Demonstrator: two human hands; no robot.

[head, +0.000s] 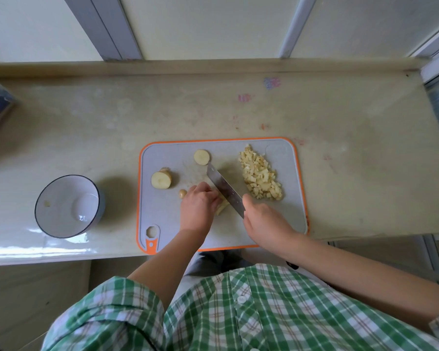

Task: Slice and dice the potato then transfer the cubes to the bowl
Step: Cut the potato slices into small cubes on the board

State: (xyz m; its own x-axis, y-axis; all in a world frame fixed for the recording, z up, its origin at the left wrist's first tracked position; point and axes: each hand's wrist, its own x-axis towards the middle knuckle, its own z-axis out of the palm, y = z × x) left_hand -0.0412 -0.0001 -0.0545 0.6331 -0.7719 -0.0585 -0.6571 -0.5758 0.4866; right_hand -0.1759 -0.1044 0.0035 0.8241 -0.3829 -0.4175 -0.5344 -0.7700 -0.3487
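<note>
One round white bowl with a dark rim (61, 193) sits at the left on the beige counter (352, 178), beside the grey, orange-edged cutting board (162, 214). On the board I see a thick potato chunk (161, 179) and a round potato slice (201, 157). The left hand (198, 207) curls over a potato piece (222, 208), holding it down. The right hand (264, 224) grips the steel knife (224, 190), whose blade meets that piece. Diced potato cubes (260, 178) lie heaped on the right.

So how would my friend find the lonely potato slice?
Find the grey cutting board with the orange rim. Near its far edge, by the tip of the knife, lies the potato slice. It's one flat round, unlike the thick chunk leftward and the cube pile rightward.
</note>
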